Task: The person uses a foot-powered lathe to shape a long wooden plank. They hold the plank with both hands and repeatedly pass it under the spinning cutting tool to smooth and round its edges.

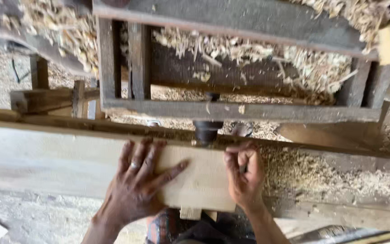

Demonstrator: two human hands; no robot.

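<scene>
A pale wooden board [199,180] lies flat on a worn wooden machine bench, its far edge near a dark round cutter head [206,130]. My left hand [138,178] lies spread flat on the board's left part, fingers apart, a ring on one finger. My right hand [244,174] curls its fingers around the board's right end, gripping the edge. A small wooden tenon [190,212] sticks out of the board's near edge.
A long grey plank [37,158] runs to the left of the board. A dark wooden frame [231,110] heaped with wood shavings [312,68] stands behind the cutter. Sawdust [335,174] covers the bench and ground at right.
</scene>
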